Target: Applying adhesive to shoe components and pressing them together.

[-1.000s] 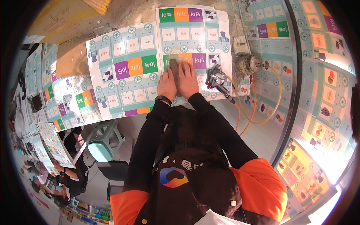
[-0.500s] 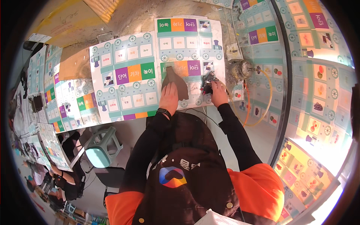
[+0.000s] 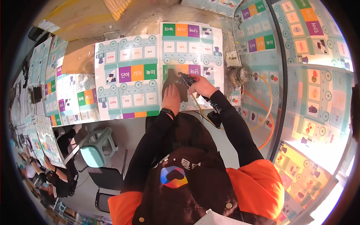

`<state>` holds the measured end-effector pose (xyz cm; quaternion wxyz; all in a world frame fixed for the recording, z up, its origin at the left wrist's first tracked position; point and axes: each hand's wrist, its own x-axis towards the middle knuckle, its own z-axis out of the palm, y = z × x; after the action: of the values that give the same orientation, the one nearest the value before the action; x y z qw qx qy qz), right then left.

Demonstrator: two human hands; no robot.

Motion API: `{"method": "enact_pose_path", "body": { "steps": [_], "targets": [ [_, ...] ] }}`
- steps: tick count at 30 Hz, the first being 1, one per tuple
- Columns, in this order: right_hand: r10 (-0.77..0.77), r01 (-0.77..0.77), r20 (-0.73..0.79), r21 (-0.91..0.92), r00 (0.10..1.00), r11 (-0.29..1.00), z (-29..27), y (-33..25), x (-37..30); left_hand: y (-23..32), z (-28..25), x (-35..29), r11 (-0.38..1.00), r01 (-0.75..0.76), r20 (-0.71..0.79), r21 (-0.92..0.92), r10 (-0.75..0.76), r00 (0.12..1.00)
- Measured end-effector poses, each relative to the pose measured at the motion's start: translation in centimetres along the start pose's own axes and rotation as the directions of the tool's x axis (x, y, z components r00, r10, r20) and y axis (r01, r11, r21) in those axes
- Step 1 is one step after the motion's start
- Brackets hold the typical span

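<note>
A dark grey-brown flat piece of irregular outline, narrow at its far end, lies on the printed sheets covering the table. My left hand lies on its near left part with the fingers stretched out, pressing on it. In my right hand is a dark spray gun with a bit of red on it, its front end over the far right part of the piece. My fingers are closed round it. A yellow hose hangs down from below that hand.
A stained metal pot with yellow and orange hoses stands right of the sheets. Brown cardboard lies at the left. Below the table are a green plastic stool and a black chair. Other people work at the far left.
My right hand has lifted the spray gun from the right side of the sheets and brought it left over the piece. The hose has shifted with it. My left hand stays on the piece.
</note>
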<state>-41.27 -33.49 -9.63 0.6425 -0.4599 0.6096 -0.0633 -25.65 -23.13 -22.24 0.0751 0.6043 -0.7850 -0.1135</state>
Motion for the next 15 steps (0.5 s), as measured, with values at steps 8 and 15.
{"method": "enact_pose_path", "body": {
  "steps": [8,15],
  "targets": [
    [-0.155,0.123,-0.186,-0.176,0.97,0.977,1.1,-0.7,1.6,0.2,-0.9,0.3,0.999,-0.012,-0.021,0.039,0.013,1.0],
    [-0.033,0.016,-0.064,-0.249,0.997,0.968,1.5,-1.1,0.4,0.0,-0.3,0.0,0.996,-0.011,-0.036,0.093,0.015,0.999]
  ]
}}
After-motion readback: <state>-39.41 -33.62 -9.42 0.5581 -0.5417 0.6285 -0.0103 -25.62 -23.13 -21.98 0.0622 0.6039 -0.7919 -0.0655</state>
